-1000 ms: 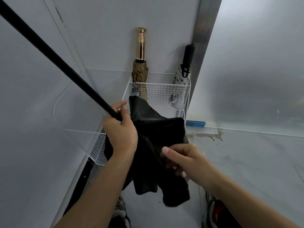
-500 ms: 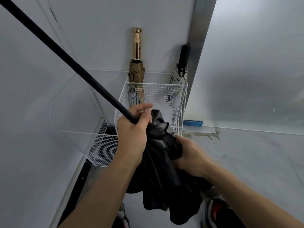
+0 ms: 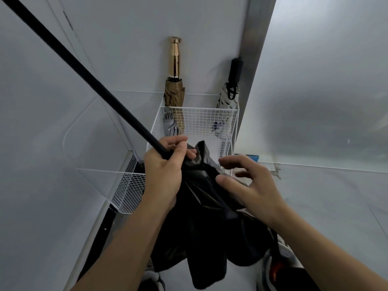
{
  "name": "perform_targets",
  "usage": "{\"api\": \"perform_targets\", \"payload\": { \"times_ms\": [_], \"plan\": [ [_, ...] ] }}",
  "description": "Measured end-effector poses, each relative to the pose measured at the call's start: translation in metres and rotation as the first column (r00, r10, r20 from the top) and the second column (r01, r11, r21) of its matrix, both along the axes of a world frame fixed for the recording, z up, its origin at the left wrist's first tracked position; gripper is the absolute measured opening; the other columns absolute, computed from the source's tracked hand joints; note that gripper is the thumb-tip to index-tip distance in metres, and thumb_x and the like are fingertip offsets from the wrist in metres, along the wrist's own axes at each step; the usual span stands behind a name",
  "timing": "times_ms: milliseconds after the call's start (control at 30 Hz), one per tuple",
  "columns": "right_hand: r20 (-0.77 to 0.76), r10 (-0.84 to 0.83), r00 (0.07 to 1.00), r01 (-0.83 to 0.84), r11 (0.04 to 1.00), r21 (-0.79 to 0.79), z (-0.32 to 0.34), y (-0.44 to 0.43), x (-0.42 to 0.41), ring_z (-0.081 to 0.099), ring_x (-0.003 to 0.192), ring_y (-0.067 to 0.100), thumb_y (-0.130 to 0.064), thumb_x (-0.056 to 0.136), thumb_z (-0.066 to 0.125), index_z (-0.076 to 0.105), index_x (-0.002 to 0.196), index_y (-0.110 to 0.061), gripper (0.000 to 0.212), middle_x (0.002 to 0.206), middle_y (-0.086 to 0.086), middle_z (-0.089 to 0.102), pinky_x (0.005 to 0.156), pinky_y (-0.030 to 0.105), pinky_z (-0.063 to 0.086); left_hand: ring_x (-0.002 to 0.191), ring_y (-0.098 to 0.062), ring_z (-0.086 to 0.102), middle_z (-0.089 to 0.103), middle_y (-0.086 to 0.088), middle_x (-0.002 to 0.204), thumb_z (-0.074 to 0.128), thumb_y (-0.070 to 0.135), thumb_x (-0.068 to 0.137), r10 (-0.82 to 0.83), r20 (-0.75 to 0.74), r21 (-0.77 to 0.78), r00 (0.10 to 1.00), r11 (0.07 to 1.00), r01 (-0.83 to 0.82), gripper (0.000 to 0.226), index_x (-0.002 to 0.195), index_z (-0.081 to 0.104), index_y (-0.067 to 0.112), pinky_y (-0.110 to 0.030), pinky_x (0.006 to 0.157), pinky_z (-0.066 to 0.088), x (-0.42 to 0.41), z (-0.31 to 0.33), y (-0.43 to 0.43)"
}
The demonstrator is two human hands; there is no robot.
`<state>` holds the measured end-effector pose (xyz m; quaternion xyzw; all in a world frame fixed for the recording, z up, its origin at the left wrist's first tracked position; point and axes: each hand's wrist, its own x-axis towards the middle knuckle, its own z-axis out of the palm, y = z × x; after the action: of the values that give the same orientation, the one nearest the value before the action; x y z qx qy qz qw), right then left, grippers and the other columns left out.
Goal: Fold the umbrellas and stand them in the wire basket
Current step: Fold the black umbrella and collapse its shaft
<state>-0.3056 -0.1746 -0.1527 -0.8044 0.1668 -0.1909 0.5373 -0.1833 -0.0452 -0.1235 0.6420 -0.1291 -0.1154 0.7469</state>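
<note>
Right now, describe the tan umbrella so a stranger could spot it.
Find the white wire basket in the corner against the back wall. The tan umbrella stands in its left side. Only it has a tall shiny gold handle; the grey umbrella beside it is shorter, and the white umbrella at right has a black handle.

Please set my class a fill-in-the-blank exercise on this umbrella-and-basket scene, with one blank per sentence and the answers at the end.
1. The left hand grips a long umbrella whose canopy is ____ in colour.
2. The wire basket already holds ____ umbrellas.
3. The tan umbrella, the tallest there, has a ____-coloured handle.
4. The black-handled umbrella stands at the basket's ____ side.
Answers: black; three; gold; right.
</note>
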Motion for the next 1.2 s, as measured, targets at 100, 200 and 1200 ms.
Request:
{"api": "perform_targets", "payload": {
  "times_ms": [100, 200, 1200],
  "plan": [
    [-0.085, 0.064, 0.994, -0.069, 0.996, -0.060, 0.000, 0.009, -0.002, 0.067, 0.085, 0.001, -0.042, 0.074, 0.080, 0.071, 0.103, -0.034, 0.031, 0.090, -0.018, 0.071, 0.079, 0.023, 0.054, 0.082, -0.018, 0.072, 0.071, -0.005, 0.070, 0.058, 0.004, 0.095, 0.066, 0.098, 0.046, 0.993, 0.996, -0.071, 0.014, 0.092, 0.069, 0.012, -0.025, 0.082, 0.056, -0.001, -0.003, -0.002],
    [-0.062, 0.102, 0.993, -0.112, 0.977, -0.182, -0.008, 0.019, -0.003, 0.064, 0.071, 0.001, -0.017, 0.082, 0.077, 0.069, 0.079, -0.036, 0.021, 0.073, -0.022, 0.065, 0.068, 0.018, 0.046, 0.080, -0.012, 0.071, 0.071, 0.000, 0.071, 0.060, 0.009, 0.095, 0.154, 0.161, 0.079, 0.975, 0.983, -0.168, 0.016, 0.089, 0.068, 0.020, -0.023, 0.081, 0.054, 0.003, -0.007, -0.002],
    [-0.377, 0.171, 0.910, 0.102, 0.790, 0.605, 0.011, 0.054, 0.009, 0.047, 0.043, 0.009, -0.014, 0.093, 0.063, 0.072, 0.087, -0.008, 0.013, 0.060, 0.004, 0.056, 0.037, 0.017, 0.035, 0.077, -0.009, 0.069, 0.068, 0.000, 0.072, 0.057, 0.007, 0.096, 0.281, 0.255, 0.021, 0.925, 0.955, -0.296, 0.014, 0.094, 0.067, 0.018, -0.018, 0.080, 0.052, 0.003, -0.012, -0.005]
  ]
}}
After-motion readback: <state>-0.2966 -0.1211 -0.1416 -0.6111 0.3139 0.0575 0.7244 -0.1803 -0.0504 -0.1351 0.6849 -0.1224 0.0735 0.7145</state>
